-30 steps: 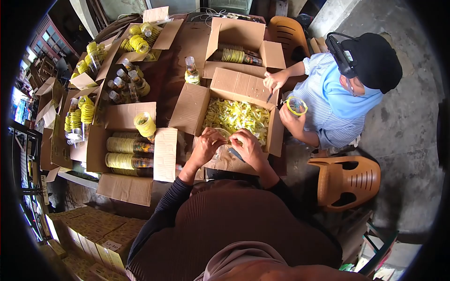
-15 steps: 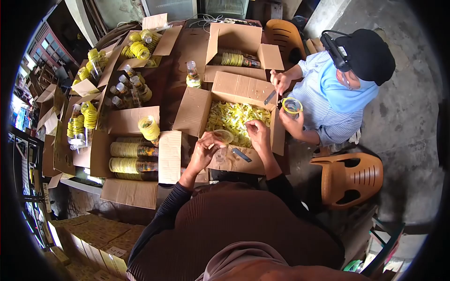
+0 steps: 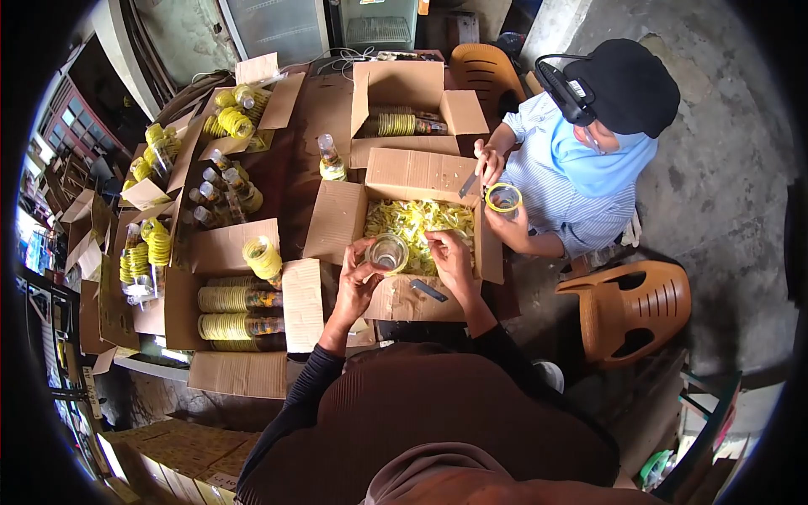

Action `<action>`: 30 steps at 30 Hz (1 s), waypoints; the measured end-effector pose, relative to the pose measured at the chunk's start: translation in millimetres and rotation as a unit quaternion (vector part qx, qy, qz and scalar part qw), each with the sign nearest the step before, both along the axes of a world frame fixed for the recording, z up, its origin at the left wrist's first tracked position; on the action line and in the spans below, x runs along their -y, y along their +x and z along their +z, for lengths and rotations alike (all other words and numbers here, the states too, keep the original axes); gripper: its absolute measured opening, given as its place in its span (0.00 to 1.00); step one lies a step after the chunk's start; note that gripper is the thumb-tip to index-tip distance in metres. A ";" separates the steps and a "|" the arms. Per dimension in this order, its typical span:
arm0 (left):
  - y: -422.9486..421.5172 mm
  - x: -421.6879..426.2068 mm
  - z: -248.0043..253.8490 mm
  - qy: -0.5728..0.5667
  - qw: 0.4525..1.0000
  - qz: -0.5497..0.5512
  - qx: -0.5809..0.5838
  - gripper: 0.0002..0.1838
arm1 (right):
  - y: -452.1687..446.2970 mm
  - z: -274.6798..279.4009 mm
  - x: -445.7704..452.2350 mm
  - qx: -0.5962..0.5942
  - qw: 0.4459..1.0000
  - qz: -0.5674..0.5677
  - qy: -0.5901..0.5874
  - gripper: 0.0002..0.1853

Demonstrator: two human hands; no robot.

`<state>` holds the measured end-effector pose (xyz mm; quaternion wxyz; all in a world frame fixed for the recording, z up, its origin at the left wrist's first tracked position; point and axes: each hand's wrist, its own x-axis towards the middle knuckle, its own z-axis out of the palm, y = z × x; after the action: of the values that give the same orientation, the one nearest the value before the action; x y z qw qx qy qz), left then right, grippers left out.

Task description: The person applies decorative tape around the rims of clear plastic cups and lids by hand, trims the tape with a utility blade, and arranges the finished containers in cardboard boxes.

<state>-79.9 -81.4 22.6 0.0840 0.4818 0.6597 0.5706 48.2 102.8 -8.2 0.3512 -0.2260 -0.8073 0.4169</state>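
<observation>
My left hand [image 3: 357, 276] is wrapped round a clear plastic cup [image 3: 388, 253], its round mouth turned up towards me. Just right of the cup, my right hand [image 3: 453, 264] hovers with its fingertips pinched together; whatever they hold is too small to make out. Both hands are above the near side of an open cardboard box [image 3: 407, 171] full of yellow and whitish strips [image 3: 412, 220]. A dark cutter blade [image 3: 428, 290] lies on the box's near flap, below my right hand.
At the right, a co-worker [image 3: 581, 189] holds a dark blade [image 3: 468, 184] and a yellow-rimmed cup [image 3: 504, 199]. Boxes of stacked yellow-rimmed cups [image 3: 238, 300] stand left and behind. A cup stack [image 3: 332, 158] stands beyond the box. An orange chair [image 3: 627, 311] is at right.
My left hand has tipped the cup so its mouth faces me more. My right hand stays close to it, fingers still pinched. The whole view has shifted slightly.
</observation>
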 end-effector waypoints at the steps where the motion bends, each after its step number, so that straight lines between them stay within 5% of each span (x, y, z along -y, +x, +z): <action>1: 1.2 -0.6 -0.7 -0.001 1.000 -0.001 0.000 0.11 | 0.9 -5.9 1.3 0.000 1.000 -0.001 -0.001 0.14; 4: 4.8 -5.8 -2.4 0.017 1.000 0.000 -0.001 0.12 | 4.0 19.5 18.4 -0.011 0.936 0.115 -0.333 0.08; 10: 11.5 -12.8 5.2 0.023 0.999 -0.006 -0.047 0.21 | 9.1 21.1 23.8 -0.012 0.904 0.148 -0.401 0.10; 13: 10.7 -18.1 19.6 -0.003 0.993 0.031 -0.110 0.44 | 14.1 25.6 15.8 0.018 0.871 0.160 -0.464 0.11; 19: 16.1 -28.7 0.3 -0.032 0.999 -0.004 0.025 0.43 | 17.4 24.7 5.4 0.020 0.848 0.196 -0.492 0.11; 24: 12.5 -38.7 -39.5 -0.018 0.953 -0.013 0.304 0.36 | 17.2 6.7 -5.5 0.005 0.873 0.156 -0.463 0.12; 26: 17.6 -41.4 -28.0 -0.010 0.937 -0.020 0.348 0.33 | 20.1 -22.7 -13.4 0.080 0.963 0.132 -0.221 0.12; 30: 20.7 -43.7 -42.5 -0.045 0.896 0.000 0.442 0.27 | 28.2 -31.1 -10.9 0.109 0.976 0.132 -0.134 0.11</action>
<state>-59.2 -37.8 -19.9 0.3886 0.1755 0.5797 0.6944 76.4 113.8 -39.3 0.1696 -0.2066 -0.7999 0.5372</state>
